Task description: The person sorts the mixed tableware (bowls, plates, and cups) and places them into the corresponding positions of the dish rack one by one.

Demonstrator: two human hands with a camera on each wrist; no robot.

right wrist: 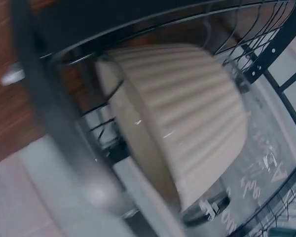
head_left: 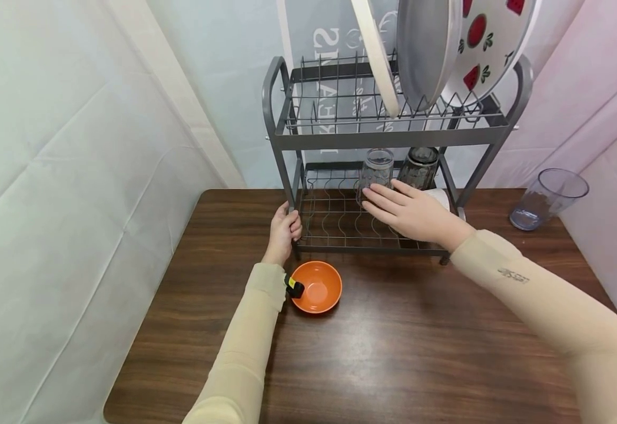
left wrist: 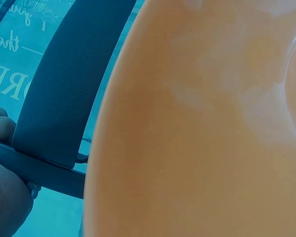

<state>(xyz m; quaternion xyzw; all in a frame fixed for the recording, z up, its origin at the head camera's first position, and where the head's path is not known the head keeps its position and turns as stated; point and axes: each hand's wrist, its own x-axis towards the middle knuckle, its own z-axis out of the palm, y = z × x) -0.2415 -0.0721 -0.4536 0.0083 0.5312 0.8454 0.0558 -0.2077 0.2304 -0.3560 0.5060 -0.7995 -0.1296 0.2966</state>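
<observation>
My left hand (head_left: 283, 229) grips the left front post of a dark metal two-tier dish rack (head_left: 382, 140) near its lower shelf; part of that hand (left wrist: 7, 187) is in the left wrist view. Extended fingers of my right hand (head_left: 411, 212) overlap a clear glass (head_left: 378, 162) upside down on the lower shelf. Beside it stands a dark-tinted glass (head_left: 421, 165). A cream ribbed bowl (right wrist: 187, 108) lies tilted on the rack in the right wrist view; my right hand partly hides a white piece (head_left: 440, 198) in the head view.
An orange bowl (head_left: 317, 287) sits on the wooden table (head_left: 393, 347) before the rack, close by my left wrist. Upper tier: a pale plate seen edge-on (head_left: 378, 59), a grey plate (head_left: 426, 53) and a watermelon-patterned plate (head_left: 491, 50). A bluish glass (head_left: 549, 197) stands right.
</observation>
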